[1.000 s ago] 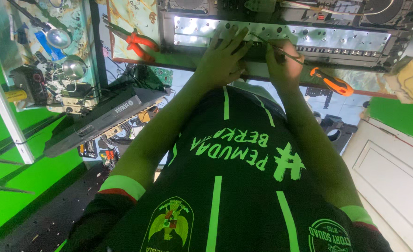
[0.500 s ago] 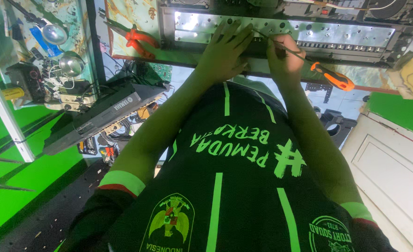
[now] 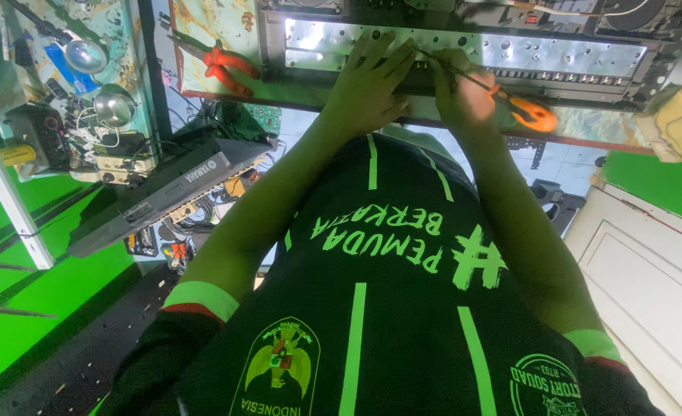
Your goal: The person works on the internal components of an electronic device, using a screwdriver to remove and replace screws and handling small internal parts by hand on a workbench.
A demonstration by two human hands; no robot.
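Note:
A long silver metal chassis with many holes and a row of small parts lies across the bench ahead of me. My left hand rests flat on its front edge, fingers spread. My right hand is closed around a screwdriver with an orange handle. The thin shaft slants up and left, and its tip meets the chassis front next to my left fingertips. My dark shirt with green stripes fills the lower half of the view.
Red-handled pliers lie on the bench left of the chassis. A dark flat electronic unit leans at lower left, with a shelf of round metal parts and wires above it. A white panel stands at right.
My right hand and the screwdriver have edged slightly left and up along the chassis front. My left hand stays pressed in the same spot.

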